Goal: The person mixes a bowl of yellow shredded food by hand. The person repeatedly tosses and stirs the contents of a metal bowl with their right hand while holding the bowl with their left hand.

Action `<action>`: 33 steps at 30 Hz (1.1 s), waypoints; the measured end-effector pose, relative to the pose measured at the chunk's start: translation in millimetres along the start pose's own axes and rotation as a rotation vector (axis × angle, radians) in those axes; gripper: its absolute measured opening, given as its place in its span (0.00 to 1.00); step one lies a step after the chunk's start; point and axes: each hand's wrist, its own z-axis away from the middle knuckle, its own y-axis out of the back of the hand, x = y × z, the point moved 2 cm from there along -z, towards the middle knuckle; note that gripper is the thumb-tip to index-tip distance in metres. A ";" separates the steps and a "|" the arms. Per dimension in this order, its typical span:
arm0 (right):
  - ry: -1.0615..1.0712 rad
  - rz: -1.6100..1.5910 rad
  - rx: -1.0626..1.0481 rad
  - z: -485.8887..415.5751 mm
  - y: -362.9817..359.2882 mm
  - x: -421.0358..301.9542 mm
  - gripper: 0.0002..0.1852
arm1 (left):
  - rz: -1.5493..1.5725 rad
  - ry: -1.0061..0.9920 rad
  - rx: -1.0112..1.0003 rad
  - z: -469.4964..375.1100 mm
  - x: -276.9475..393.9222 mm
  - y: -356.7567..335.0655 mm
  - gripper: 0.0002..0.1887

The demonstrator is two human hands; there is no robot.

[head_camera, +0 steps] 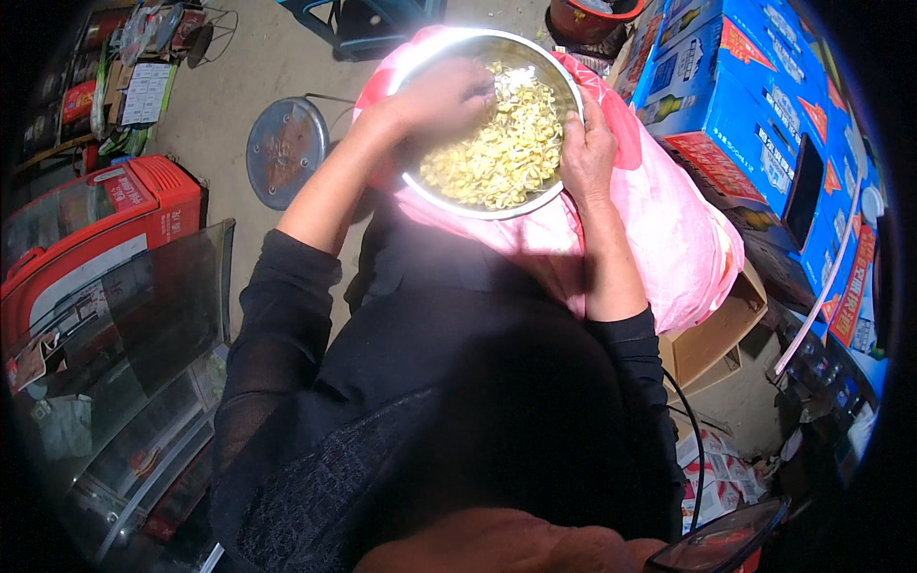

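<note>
A round metal bowl [494, 213] with a shiny rim holds many yellow-headed bean sprouts [512, 147]. It rests over the person's lap, on a pink and red cloth or bag [645, 229]. On the right side, my right hand [589, 143] grips the bowl's rim, thumb uppermost. My left hand [455, 97] is inside the bowl at the upper left, blurred and in glare, with fingers curled beside the sprouts. Whether it holds any sprouts cannot be made out.
Blue beer cartons [752, 107] are stacked at the right, with a dark phone-like object [804, 190] on them. A round metal stool [286, 152] stands left of the bowl. Further left is a red glass-topped cabinet [172, 208]. An open cardboard box [706, 347] lies below the cloth, and a red bucket [591, 21] stands beyond.
</note>
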 end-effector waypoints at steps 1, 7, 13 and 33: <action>-0.025 0.004 -0.014 0.0 1.3 -1.3 0.20 | 0.088 0.091 -0.032 0.6 1.0 4.0 0.14; -0.040 0.012 -0.019 0.0 1.6 -2.1 0.20 | 0.628 0.347 -0.144 7.2 -6.0 10.5 0.17; -0.026 0.014 -0.014 -0.1 0.7 1.5 0.20 | 0.813 0.325 -0.055 13.1 -15.6 3.4 0.13; -0.037 0.007 -0.040 -1.0 2.3 -3.5 0.20 | -0.075 -0.033 -0.126 17.6 23.3 -12.3 0.11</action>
